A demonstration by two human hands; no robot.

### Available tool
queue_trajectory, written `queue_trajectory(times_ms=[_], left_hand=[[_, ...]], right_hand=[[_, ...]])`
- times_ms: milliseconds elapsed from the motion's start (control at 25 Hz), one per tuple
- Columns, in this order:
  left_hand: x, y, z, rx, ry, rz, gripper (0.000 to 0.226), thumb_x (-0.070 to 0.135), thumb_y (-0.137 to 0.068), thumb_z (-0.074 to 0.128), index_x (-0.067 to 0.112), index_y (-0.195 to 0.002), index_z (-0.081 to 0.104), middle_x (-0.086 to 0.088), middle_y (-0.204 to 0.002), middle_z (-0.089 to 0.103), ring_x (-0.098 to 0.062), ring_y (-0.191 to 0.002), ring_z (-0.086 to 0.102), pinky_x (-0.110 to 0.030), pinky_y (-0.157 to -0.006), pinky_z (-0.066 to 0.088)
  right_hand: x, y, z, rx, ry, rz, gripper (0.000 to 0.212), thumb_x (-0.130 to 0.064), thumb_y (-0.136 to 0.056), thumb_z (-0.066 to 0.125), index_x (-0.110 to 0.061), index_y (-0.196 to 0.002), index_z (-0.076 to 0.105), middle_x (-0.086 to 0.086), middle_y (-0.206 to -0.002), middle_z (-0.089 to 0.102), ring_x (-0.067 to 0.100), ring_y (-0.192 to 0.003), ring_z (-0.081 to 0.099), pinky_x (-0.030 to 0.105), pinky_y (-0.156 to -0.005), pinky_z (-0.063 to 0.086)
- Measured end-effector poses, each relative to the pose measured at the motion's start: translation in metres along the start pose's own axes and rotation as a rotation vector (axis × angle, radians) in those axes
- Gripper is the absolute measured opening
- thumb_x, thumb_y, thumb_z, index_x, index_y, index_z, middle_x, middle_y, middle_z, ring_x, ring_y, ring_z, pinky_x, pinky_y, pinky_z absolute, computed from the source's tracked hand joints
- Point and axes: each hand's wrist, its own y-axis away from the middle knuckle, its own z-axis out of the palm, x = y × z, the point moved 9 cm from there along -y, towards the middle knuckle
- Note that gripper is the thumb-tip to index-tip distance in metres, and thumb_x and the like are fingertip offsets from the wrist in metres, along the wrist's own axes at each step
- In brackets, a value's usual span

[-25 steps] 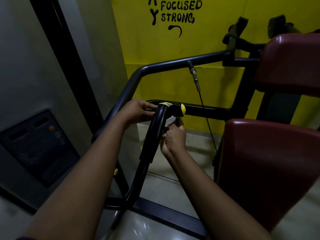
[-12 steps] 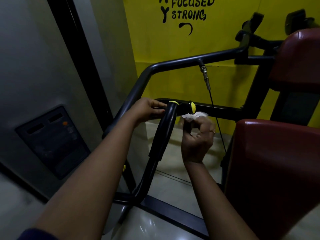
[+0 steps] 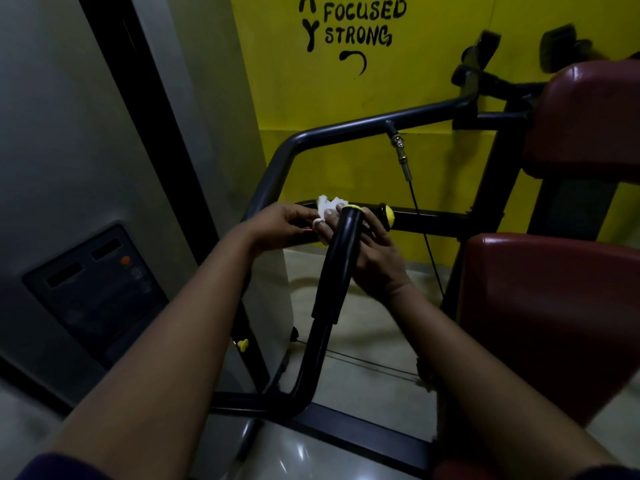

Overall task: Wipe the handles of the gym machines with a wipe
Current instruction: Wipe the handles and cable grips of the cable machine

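Two hands meet on the wipe [image 3: 327, 210], just left of the handle [image 3: 341, 258] top. The left hand [image 3: 280, 225] pinches its edge, and the right hand [image 3: 379, 263] reaches behind the handle, fingers grasping it too. A red pad [image 3: 554, 306] sits right.

An upright black handle [image 3: 337, 265] stands between the left hand [image 3: 284, 225] and the right hand [image 3: 379, 265]. Just beyond them a horizontal bar [image 3: 433, 221] blocks the way. A red pad [image 3: 554, 323] closes off the right, and a thin cable [image 3: 427, 251] hangs near. Below the hands lies open floor [image 3: 374, 341].
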Motion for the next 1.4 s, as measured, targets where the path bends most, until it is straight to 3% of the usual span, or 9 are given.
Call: queue_trajectory(times_ms=[200, 440, 600, 800, 960, 1040, 1120, 1200, 1400], left_hand=[[-0.018, 0.003, -0.021, 0.098, -0.070, 0.026, 0.039, -0.003, -0.089, 0.060, 0.015, -0.122, 0.067, -0.002, -0.119, 0.069, -0.012, -0.113, 0.062, -0.034, -0.102, 0.047], [-0.032, 0.006, -0.030, 0.181, 0.336, -0.014, 0.027, 0.006, -0.100, 0.046, 0.015, -0.116, 0.065, -0.015, -0.105, 0.068, -0.024, -0.089, 0.063, -0.029, -0.071, 0.052], [-0.043, 0.004, -0.036, 0.229, 0.361, -0.047, 0.024, 0.022, -0.102, 0.045, 0.022, -0.112, 0.067, -0.017, -0.111, 0.068, -0.029, -0.094, 0.064, -0.036, -0.075, 0.050], [-0.039, 0.002, -0.031, 0.226, 0.292, -0.058, 0.032, 0.030, -0.101, 0.048, 0.010, -0.123, 0.061, -0.010, -0.112, 0.070, -0.019, -0.106, 0.064, -0.027, -0.078, 0.048], [-0.042, 0.002, -0.030, 0.242, 0.370, -0.074, 0.033, 0.034, -0.101, 0.046, 0.011, -0.118, 0.062, -0.012, -0.115, 0.068, -0.023, -0.107, 0.065, -0.031, -0.082, 0.051], [-0.043, 0.003, -0.032, 0.292, 0.439, -0.072, 0.038, 0.041, -0.100, 0.042, 0.013, -0.113, 0.063, -0.013, -0.114, 0.068, -0.026, -0.109, 0.064, -0.038, -0.091, 0.049], [-0.046, 0.007, -0.036, 0.370, 0.526, -0.090, 0.048, 0.049, -0.100, 0.035, 0.012, -0.115, 0.061, -0.012, -0.113, 0.067, -0.024, -0.105, 0.064, -0.036, -0.083, 0.052], [-0.054, 0.014, -0.041, 0.418, 0.544, -0.119, 0.057, 0.052, -0.100, 0.028, 0.009, -0.120, 0.059, -0.010, -0.112, 0.066, -0.021, -0.100, 0.064, -0.031, -0.070, 0.051], [-0.063, 0.022, -0.045, 0.400, 0.488, -0.112, 0.065, 0.050, -0.102, 0.024, 0.001, -0.118, 0.064, -0.014, -0.112, 0.068, -0.021, -0.102, 0.066, -0.029, -0.084, 0.052]], right_hand=[[0.008, 0.015, -0.014, 0.067, 0.094, 0.012, 0.036, -0.003, -0.095, 0.049, -0.008, -0.129, 0.060, 0.013, -0.138, 0.053, 0.030, -0.132, 0.046, 0.044, -0.114, 0.030], [-0.047, -0.012, 0.051, -0.025, 0.135, -0.308, 0.042, -0.009, -0.098, 0.047, -0.013, -0.140, 0.048, 0.014, -0.141, 0.050, 0.031, -0.131, 0.047, 0.046, -0.115, 0.026], [-0.054, -0.022, 0.048, -0.016, -0.008, -0.350, 0.048, -0.015, -0.103, 0.033, -0.009, -0.150, 0.027, 0.018, -0.150, 0.036, 0.032, -0.142, 0.026, 0.044, -0.117, 0.023], [-0.001, 0.000, 0.003, -0.031, 0.176, -0.217, 0.047, -0.020, -0.093, 0.058, -0.008, -0.137, 0.051, 0.018, -0.141, 0.049, 0.036, -0.130, 0.047, 0.047, -0.106, 0.040], [0.003, -0.021, 0.026, -0.128, 0.285, 0.044, 0.046, -0.042, -0.096, 0.041, -0.006, -0.119, 0.056, 0.015, -0.108, 0.058, 0.035, -0.095, 0.060, 0.046, -0.094, 0.037], [-0.007, -0.046, 0.041, -0.219, 0.262, 0.131, 0.042, -0.046, -0.096, 0.032, -0.013, -0.089, 0.055, 0.009, -0.079, 0.058, 0.027, -0.067, 0.055, 0.037, -0.071, 0.041], [-0.032, -0.064, 0.055, -0.265, 0.201, 0.061, 0.040, -0.036, -0.096, 0.030, -0.015, -0.073, 0.055, 0.006, -0.062, 0.053, 0.021, -0.052, 0.046, 0.030, -0.054, 0.034], [-0.058, -0.068, 0.067, -0.282, 0.173, -0.018, 0.040, -0.028, -0.098, 0.032, -0.011, -0.079, 0.064, 0.008, -0.065, 0.058, 0.024, -0.055, 0.052, 0.032, -0.058, 0.039], [-0.060, -0.038, 0.042, -0.059, 0.006, -0.319, 0.037, -0.011, -0.104, 0.026, 0.001, -0.119, 0.058, 0.019, -0.112, 0.068, 0.033, -0.099, 0.068, 0.042, -0.090, 0.047]])
